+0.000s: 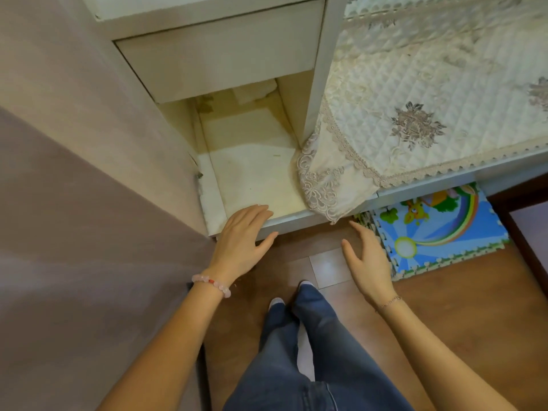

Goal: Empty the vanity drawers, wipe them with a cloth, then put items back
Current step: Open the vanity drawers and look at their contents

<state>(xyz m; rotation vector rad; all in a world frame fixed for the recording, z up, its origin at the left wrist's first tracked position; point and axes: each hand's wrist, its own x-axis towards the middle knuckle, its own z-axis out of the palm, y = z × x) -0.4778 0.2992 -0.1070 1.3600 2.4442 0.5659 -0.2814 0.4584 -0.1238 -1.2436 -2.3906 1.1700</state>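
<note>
The lower vanity drawer (pixel 255 170) is pulled far out toward me, white with a stained, yellowish bottom and nothing lying in its visible part. A pale folded cloth or paper (pixel 256 91) sits deep at its back, partly hidden under the upper drawer (pixel 219 54), which is pushed in. My left hand (pixel 243 241) rests with straight fingers on the front edge of the lower drawer. My right hand (pixel 367 256) hovers open over the floor just right of the drawer front, holding nothing.
A quilted lace-edged cover (pixel 415 114) drapes over the vanity top and hangs over the drawer's right corner. A colourful foam play mat (pixel 436 232) lies on the wooden floor (pixel 444 307) under the vanity. A mauve wall (pixel 74 203) stands close on the left. My legs (pixel 302 351) are below.
</note>
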